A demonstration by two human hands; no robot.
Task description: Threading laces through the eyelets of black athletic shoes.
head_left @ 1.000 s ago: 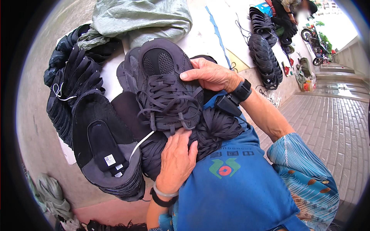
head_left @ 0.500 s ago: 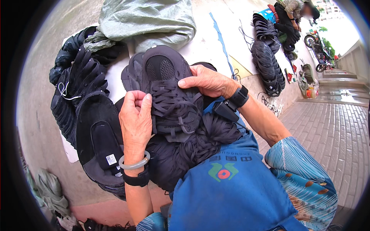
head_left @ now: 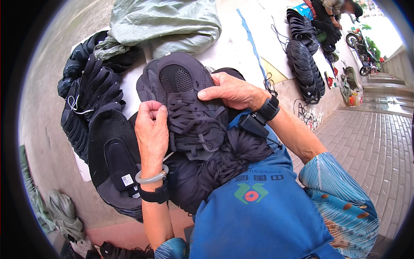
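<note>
A black shoe upper (head_left: 176, 82) with criss-crossed black laces (head_left: 183, 112) lies toe-away in front of me. My right hand (head_left: 230, 91) grips its right side, thumb on top by the laces and fingers hidden beneath. At the left edge of the upper, my left hand (head_left: 152, 127) is closed, thumb pressed to curled fingers. What it pinches is too small to make out. Another dark upper (head_left: 148, 80) shows just behind the held one. On my lap, against the blue apron (head_left: 258, 220), rests a heap of loose black laces (head_left: 220, 162).
Stacked black shoe uppers (head_left: 114, 155) stand close at the left, a white string (head_left: 74, 103) among them. A grey-green sack (head_left: 166, 26) lies ahead. More stacked uppers (head_left: 305, 71) sit far right, near another person (head_left: 330, 15) and a motorcycle (head_left: 361, 49).
The view has shifted slightly, moving the far-right stack rightward in the picture. Both hands keep nearly the same hold and place on the shoe upper.
</note>
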